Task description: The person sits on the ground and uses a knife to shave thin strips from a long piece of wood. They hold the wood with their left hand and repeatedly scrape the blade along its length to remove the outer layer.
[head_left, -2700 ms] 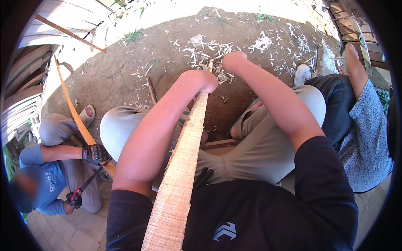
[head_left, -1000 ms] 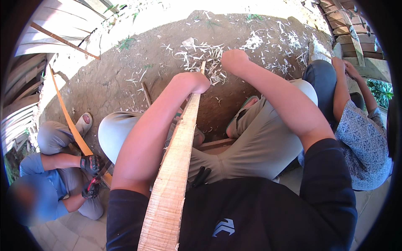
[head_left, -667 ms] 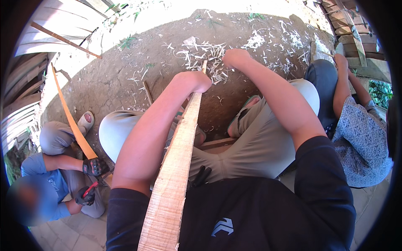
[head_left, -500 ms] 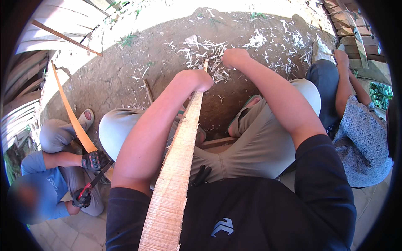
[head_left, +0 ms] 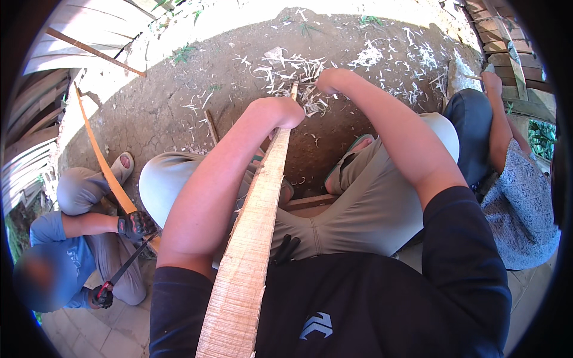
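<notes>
A long pale wooden plank (head_left: 239,280) with a rough-sawn face runs from the lower edge, past my left side, out between my hands. My left hand (head_left: 279,112) is closed around its far part, and the narrow tip shows just beyond the fist. To the right of that tip my right hand (head_left: 331,81) is a closed fist, apart from the plank in this view. Its fingers are turned away, so whatever they hold is hidden. Curled wood shavings (head_left: 292,70) lie on the ground just beyond both hands.
At left a co-worker in black gloves holds a long curved strip (head_left: 106,170) and a dark-bladed tool (head_left: 124,267) with a red handle. Another person's knee (head_left: 468,122) is close on my right. A thin stick (head_left: 211,127) lies beyond my left knee.
The co-worker's tool hand has moved down and left, drawing the blade away from the strip. My hands and the plank have barely shifted.
</notes>
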`<action>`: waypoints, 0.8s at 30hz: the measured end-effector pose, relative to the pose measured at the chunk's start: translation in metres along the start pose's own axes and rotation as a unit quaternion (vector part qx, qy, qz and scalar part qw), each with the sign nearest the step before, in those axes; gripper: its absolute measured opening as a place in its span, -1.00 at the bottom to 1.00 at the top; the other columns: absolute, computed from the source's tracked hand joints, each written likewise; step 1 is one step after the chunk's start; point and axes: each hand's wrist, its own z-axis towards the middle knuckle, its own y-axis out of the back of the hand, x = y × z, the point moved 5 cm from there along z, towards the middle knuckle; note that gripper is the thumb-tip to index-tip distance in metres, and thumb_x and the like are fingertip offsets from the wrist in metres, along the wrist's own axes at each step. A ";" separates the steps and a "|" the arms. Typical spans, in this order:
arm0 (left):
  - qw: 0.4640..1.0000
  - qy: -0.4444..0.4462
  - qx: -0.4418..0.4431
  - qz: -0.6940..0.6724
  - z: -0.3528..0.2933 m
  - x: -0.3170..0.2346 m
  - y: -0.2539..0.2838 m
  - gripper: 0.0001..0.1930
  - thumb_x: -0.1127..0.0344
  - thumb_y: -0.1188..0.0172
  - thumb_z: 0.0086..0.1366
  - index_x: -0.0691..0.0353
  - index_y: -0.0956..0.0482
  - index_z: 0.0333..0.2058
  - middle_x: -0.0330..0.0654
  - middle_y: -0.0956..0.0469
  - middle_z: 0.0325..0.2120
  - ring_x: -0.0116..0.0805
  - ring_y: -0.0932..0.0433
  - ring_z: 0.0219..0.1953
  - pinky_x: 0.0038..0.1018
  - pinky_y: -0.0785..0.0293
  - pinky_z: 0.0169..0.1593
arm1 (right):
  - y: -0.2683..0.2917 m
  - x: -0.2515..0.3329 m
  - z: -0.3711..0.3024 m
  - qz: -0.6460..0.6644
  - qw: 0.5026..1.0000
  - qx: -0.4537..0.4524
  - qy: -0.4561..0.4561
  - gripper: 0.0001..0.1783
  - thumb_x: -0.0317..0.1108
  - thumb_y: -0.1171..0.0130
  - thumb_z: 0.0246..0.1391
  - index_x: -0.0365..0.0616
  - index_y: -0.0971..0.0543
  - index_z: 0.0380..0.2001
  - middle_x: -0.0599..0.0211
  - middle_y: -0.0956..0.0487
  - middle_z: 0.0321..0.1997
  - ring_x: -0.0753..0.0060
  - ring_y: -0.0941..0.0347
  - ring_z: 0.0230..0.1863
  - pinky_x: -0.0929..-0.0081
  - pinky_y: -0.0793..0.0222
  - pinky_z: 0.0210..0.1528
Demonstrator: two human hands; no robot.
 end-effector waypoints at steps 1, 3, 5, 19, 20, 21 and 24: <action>1.000 -0.001 0.000 -0.001 0.001 0.000 0.000 -0.59 0.30 0.20 0.24 0.46 -0.43 -0.06 0.10 -0.54 -0.18 -0.15 -0.62 -0.30 -0.29 -0.58 -0.24 | 0.001 0.003 0.000 0.013 1.000 -0.002 0.001 -0.62 -0.43 -0.05 -0.04 -0.07 -0.61 -0.10 0.22 -0.59 -0.01 0.20 -0.54 0.01 0.28 -0.45 -0.02; 1.000 0.006 -0.002 -0.010 0.001 0.007 -0.002 -0.59 0.30 0.20 0.24 0.46 -0.44 -0.07 0.10 -0.54 -0.19 -0.16 -0.62 -0.31 -0.31 -0.58 -0.25 | 0.012 0.014 -0.019 0.037 0.998 -0.039 -0.013 -0.63 -0.42 -0.06 -0.04 -0.07 -0.62 -0.11 0.22 -0.59 0.00 0.22 -0.54 0.01 0.28 -0.46 -0.04; 1.000 0.007 -0.005 -0.015 0.000 0.006 -0.002 -0.59 0.30 0.20 0.24 0.46 -0.44 -0.08 0.10 -0.54 -0.19 -0.17 -0.62 -0.32 -0.32 -0.59 -0.26 | 0.023 0.013 -0.036 0.042 0.997 -0.062 -0.030 -0.64 -0.40 -0.07 -0.04 -0.07 -0.62 -0.12 0.23 -0.59 -0.01 0.22 -0.54 0.00 0.28 -0.47 -0.05; 1.000 -0.011 -0.018 0.005 0.014 0.006 -0.007 -0.57 0.30 0.18 0.20 0.47 -0.44 -0.05 0.11 -0.56 -0.21 -0.13 -0.63 -0.34 -0.28 -0.56 -0.25 | 0.026 0.011 -0.020 0.106 0.972 -0.206 0.024 -0.75 -0.43 -0.07 -0.02 -0.18 -0.60 -0.23 0.12 -0.62 -0.12 0.13 -0.57 -0.08 0.22 -0.49 -0.13; 1.000 -0.014 -0.020 0.008 0.011 0.004 -0.006 -0.56 0.30 0.18 0.20 0.47 -0.44 -0.05 0.11 -0.56 -0.21 -0.13 -0.63 -0.34 -0.28 -0.56 -0.25 | 0.024 0.009 -0.020 0.068 0.982 -0.176 0.032 -0.74 -0.43 -0.06 0.00 -0.17 -0.59 -0.21 0.12 -0.62 -0.12 0.12 -0.57 -0.09 0.22 -0.49 -0.13; 1.000 -0.009 -0.018 0.004 0.012 0.009 -0.006 -0.56 0.31 0.18 0.20 0.48 -0.43 -0.04 0.11 -0.55 -0.20 -0.13 -0.63 -0.34 -0.28 -0.56 -0.25 | 0.030 0.015 -0.033 0.029 0.988 -0.145 0.045 -0.73 -0.42 -0.04 0.02 -0.17 -0.57 -0.18 0.11 -0.62 -0.12 0.11 -0.57 -0.09 0.21 -0.49 -0.13; 1.000 -0.012 -0.016 0.013 0.015 0.010 -0.008 -0.55 0.32 0.17 0.19 0.48 -0.42 -0.02 0.12 -0.55 -0.19 -0.12 -0.63 -0.34 -0.27 -0.55 -0.26 | 0.036 0.013 -0.041 -0.011 0.990 -0.137 0.031 -0.73 -0.38 0.00 0.07 -0.15 -0.53 -0.15 0.10 -0.62 -0.15 0.09 -0.57 -0.11 0.19 -0.49 -0.13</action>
